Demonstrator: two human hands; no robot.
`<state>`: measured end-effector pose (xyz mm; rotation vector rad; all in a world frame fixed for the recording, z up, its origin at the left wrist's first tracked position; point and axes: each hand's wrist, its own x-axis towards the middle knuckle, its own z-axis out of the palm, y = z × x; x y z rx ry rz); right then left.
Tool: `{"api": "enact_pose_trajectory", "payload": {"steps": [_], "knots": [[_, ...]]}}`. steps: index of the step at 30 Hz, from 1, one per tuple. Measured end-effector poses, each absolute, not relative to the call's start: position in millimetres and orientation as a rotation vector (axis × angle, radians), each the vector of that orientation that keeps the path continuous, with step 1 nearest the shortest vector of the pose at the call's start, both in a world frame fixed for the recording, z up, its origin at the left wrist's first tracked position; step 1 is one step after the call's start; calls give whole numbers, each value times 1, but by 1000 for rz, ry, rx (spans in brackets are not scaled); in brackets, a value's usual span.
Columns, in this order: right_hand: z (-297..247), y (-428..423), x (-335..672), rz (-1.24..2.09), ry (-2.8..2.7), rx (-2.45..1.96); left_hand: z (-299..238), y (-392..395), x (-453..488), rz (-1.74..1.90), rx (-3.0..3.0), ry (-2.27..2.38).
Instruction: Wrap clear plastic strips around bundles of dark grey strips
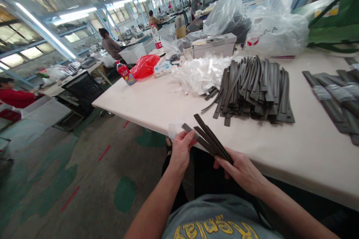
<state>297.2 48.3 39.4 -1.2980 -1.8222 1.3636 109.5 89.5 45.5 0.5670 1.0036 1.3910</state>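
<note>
My right hand (pixel 238 166) is closed round the lower ends of several dark grey flat strips (pixel 211 140), which fan out up and to the left. With my left hand (pixel 182 147) I pinch one strip near its far end, thumb on top. A small piece of clear film (pixel 174 130) shows at the left fingertips; whether it is held or stuck to the strip I cannot tell. Both hands are over the table's front edge. Beyond them lies a large heap of the same strips (pixel 255 93), beside a pile of crumpled white plastic film (pixel 200 73).
Wrapped strip bundles (pixel 333 97) lie at the right of the white table (pixel 140 101). Toward its back stand a drink bottle (pixel 125 73), a red bag (pixel 146 66), a glass jar (pixel 187 49), a box (pixel 214 46) and clear bags (pixel 280 30). Other people sit or stand farther off.
</note>
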Motion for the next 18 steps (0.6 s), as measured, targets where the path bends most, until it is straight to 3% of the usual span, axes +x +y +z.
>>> {"api": "enact_pose_trajectory", "payload": {"steps": [4, 10, 15, 18], "knots": [[38, 46, 306, 1334, -1839, -1347, 43, 88, 107, 1395, 538, 1040], [40, 53, 297, 1185, -1773, -1303, 29, 63, 139, 1107, 796, 949], [39, 52, 293, 1220, -1787, -1276, 42, 87, 122, 1465, 605, 931], [35, 54, 290, 1190, -1777, -1258, 38, 84, 127, 1472, 619, 973]]}}
